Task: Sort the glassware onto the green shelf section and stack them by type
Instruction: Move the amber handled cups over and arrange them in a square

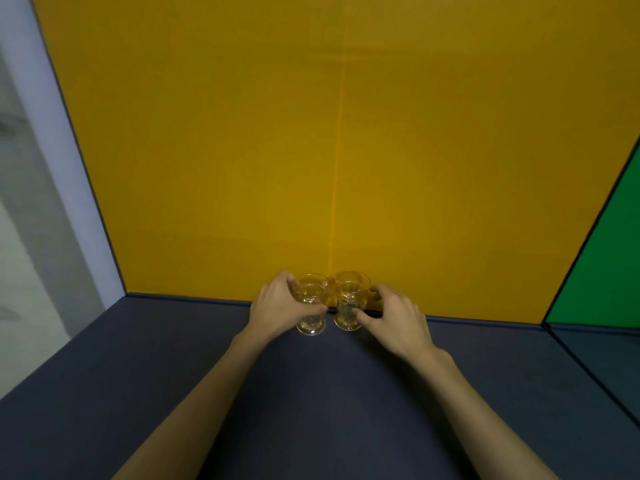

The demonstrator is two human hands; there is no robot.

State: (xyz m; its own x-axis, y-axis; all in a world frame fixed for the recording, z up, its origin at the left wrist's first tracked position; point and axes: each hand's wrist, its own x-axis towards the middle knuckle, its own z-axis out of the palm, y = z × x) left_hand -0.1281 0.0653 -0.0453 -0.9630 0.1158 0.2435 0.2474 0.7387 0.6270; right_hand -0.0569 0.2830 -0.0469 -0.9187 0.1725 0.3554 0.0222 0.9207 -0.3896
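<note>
Two clear footed glasses stand upright side by side on the dark shelf board [173,358], close to the yellow back panel [277,150]. My left hand [277,306] grips the left glass [311,299], fingers and thumb curled round its bowl. My right hand [394,317] curls round the right glass [349,303], its thumb against the stem side and its fingers behind the bowl. The two glasses nearly touch at their rims. The green shelf section [609,271] shows at the far right, beyond a dark divider.
A dark divider edge [588,230] separates the yellow section from the green one on the right. A pale upright post [69,168] bounds the shelf on the left.
</note>
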